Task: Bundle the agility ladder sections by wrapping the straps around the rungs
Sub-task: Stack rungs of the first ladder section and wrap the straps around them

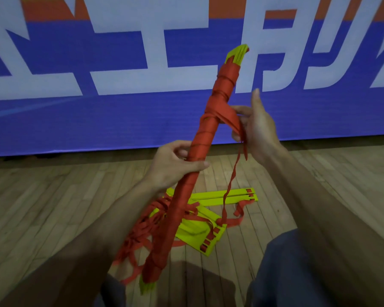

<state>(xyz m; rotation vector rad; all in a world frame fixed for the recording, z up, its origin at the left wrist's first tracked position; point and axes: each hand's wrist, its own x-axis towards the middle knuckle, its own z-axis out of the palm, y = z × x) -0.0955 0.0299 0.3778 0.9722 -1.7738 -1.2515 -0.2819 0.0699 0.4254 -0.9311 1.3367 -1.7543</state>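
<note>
Rung bundle [205, 138], a stack of yellow slats wound almost end to end in red strap, is slanting up from between the person's knees toward the blue banner [98, 120]. The left hand [175, 162] is gripping the bundle at its middle, fingers curled round it. The right hand [256, 127] is pinching a flat loop of strap [227, 117] just beside the bundle's upper half. The strap's tail is trailing down to loose rungs [220, 197] lying amid tangled strap on the wooden floor [53, 207].
</note>
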